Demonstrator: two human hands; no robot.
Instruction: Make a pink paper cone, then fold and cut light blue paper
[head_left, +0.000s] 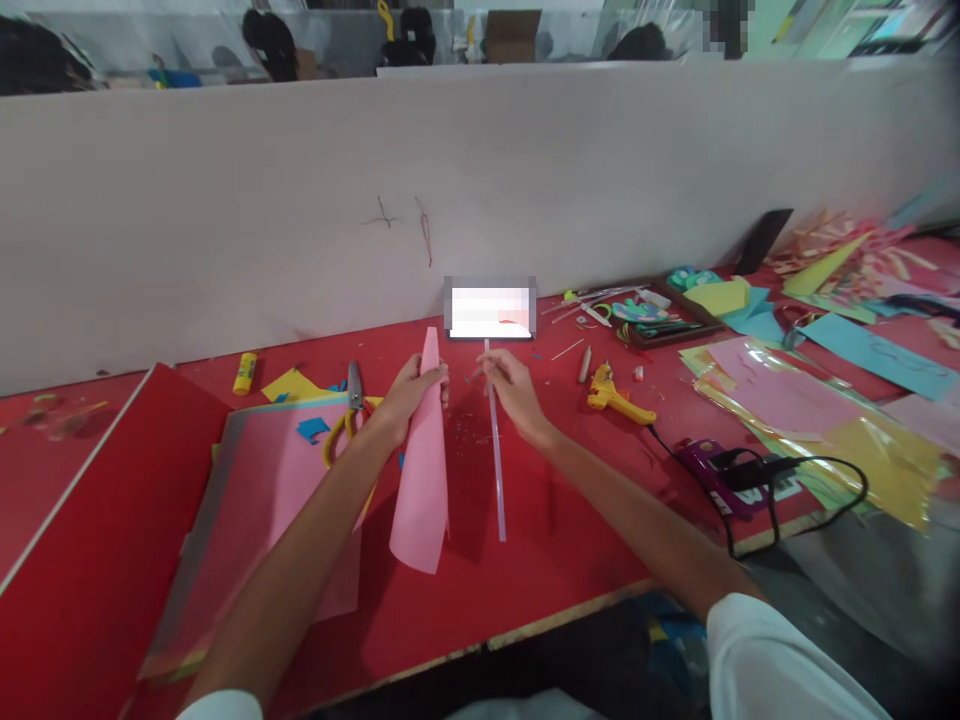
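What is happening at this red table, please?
A person works with both hands over a red table covered with craft things. The left hand holds a pink paper shaped into a long point, tip toward the wall. The right hand holds a thin clear stick beside it, not touching the paper. Scissors with yellow handles lie on coloured sheets to the left, and a yellow glue gun lies to the right.
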